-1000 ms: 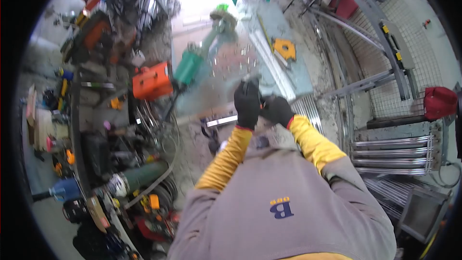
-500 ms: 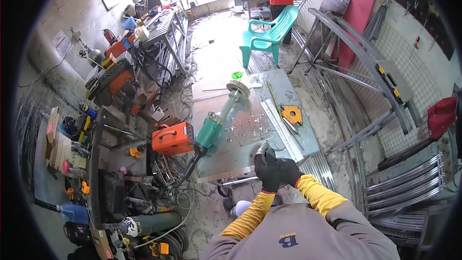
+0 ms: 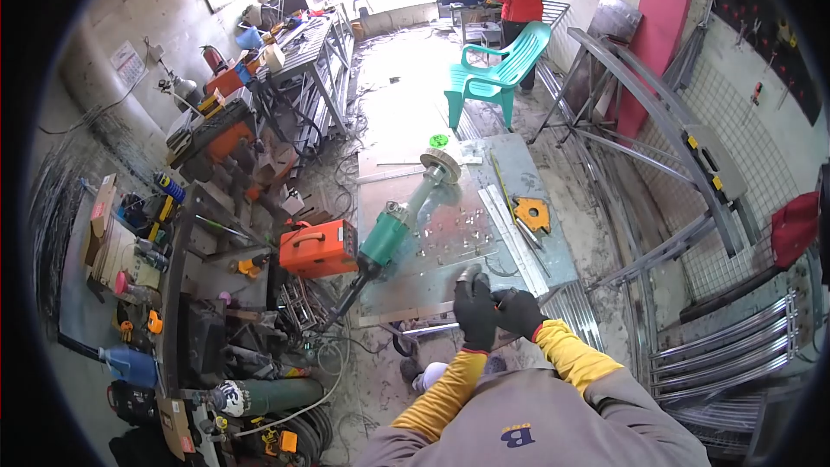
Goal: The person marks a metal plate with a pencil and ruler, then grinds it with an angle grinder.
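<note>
Counter (image 3: 399,284) at twelve o'clock. My left hand (image 3: 475,315) and right hand (image 3: 520,315) sit together, grip unclear: close handwork, I judge, needing steadiness.

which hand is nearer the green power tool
Left. The left hand is to the right of the green power tool; the right hand is farther right, beside the left.

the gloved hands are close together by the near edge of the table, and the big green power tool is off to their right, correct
Not quite: in the head view, the green power tool is off to the left of the left hand and right hand. The gloved hands are close together by the table's near edge.
</note>
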Motion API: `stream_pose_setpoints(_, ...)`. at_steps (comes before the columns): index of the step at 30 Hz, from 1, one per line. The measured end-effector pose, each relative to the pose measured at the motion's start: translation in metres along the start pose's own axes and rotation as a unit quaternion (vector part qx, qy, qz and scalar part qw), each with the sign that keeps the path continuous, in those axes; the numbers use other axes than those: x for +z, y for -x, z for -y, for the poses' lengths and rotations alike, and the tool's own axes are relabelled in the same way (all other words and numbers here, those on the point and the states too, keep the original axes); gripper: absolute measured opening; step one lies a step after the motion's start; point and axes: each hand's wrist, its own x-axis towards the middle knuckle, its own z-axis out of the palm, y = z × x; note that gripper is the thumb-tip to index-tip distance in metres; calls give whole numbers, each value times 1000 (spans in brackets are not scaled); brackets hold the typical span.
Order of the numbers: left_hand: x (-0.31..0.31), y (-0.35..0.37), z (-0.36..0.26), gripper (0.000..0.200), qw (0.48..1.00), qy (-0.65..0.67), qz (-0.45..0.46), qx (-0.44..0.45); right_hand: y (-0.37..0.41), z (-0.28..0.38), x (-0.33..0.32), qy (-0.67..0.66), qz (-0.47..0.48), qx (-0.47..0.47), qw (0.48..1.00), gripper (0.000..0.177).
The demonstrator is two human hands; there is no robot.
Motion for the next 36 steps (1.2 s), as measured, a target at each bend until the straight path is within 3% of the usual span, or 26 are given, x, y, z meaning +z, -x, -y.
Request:
stream_pose_setpoints(2, 11, 12, 1, 26, 998, 54, -40, 8, 0, -10, 7, 58, -23, -22, 998, 37)
stream_pose_setpoints(4, 15, 8, -5, 26, 997, 5, -59, 50, -2, -18, 16, 55, -17, 3, 998, 35)
stream_pose_setpoints(6, 16, 2, -6, 32, 999, 17, -45, -9, 0, -14, 11, -54, -11, -2, 998, 40)
stream_pose_setpoints(7, 14, -2, -5, 32, 999, 19, -44, -8, -1, -12, 8, -51, -13, -1, 999, 40)
stream_pose_setpoints(9, 2, -14, 5, 40, 991, -9, 49, -125, -2, -8, 6, -15, 13, 11, 1000, 46)
stream_pose_setpoints(10, -8, -25, 10, 40, 991, -8, 50, -126, -3, -7, 4, -15, 13, 11, 1000, 46)
stream_pose_setpoints(12, -26, -46, 14, 39, 961, 37, 261, -83, -6, -7, 4, 77, 45, 18, 996, 48)
stream_pose_setpoints(13, -26, -57, 73, 40, 958, -19, 268, 100, -3, 0, 0, 75, 41, 38, 996, 53)
stream_pose_setpoints(14, -28, -58, 71, 40, 959, -20, 266, 100, -4, 3, -1, 74, 42, 36, 996, 53)
stream_pose_setpoints(16, -28, -63, 54, 38, 946, 12, 317, 62, -4, 6, -3, 82, 48, 65, 993, 51)
stream_pose_setpoints(17, -31, -60, 28, 34, 943, 0, 317, -100, -4, 4, -2, 83, 47, 63, 993, 51)
stream_pose_setpoints(18, -26, -51, 27, 34, 943, -1, 317, -98, -3, 1, 2, 49, 16, 23, 998, 48)
stream_pose_setpoints(20, -3, -18, 29, 32, 1000, -12, 19, -8, -4, -4, 6, 14, -18, -17, 1000, 46)
stream_pose_setpoints(21, 8, -8, 28, 31, 998, 36, -52, 8, -4, -7, 7, 18, -6, -6, 1000, 45)
stream_pose_setpoints(22, 13, -4, 28, 31, 998, 35, -51, 8, -3, -10, 9, 22, 6, 5, 1000, 44)
stream_pose_setpoints(24, 17, 1, 5, 31, 991, 82, -76, -71, -5, -24, 22, -8, -3, 2, 1000, 43)
stream_pose_setpoints(25, 13, -4, -8, 32, 981, 121, -45, -145, -5, -31, 30, -37, -12, -2, 999, 42)
stream_pose_setpoints(29, 14, -10, -7, 35, 993, 19, -69, -96, -6, -24, 18, -33, -7, 4, 999, 45)
stream_pose_setpoints(32, 0, -27, 22, 40, 995, 11, 6, -95, -8, -18, 10, -28, 7, -9, 1000, 47)
stream_pose_setpoints(34, -23, -49, 31, 41, 964, 22, 263, 7, -9, -20, 11, 76, 32, 12, 997, 43)
stream_pose_setpoints(35, -33, -57, 7, 41, 936, -4, 350, -29, -8, -19, 14, 76, 34, 10, 996, 43)
stream_pose_setpoints(36, -40, -60, 6, 41, 937, -4, 348, -29, -9, -20, 18, 47, 36, 18, 998, 45)
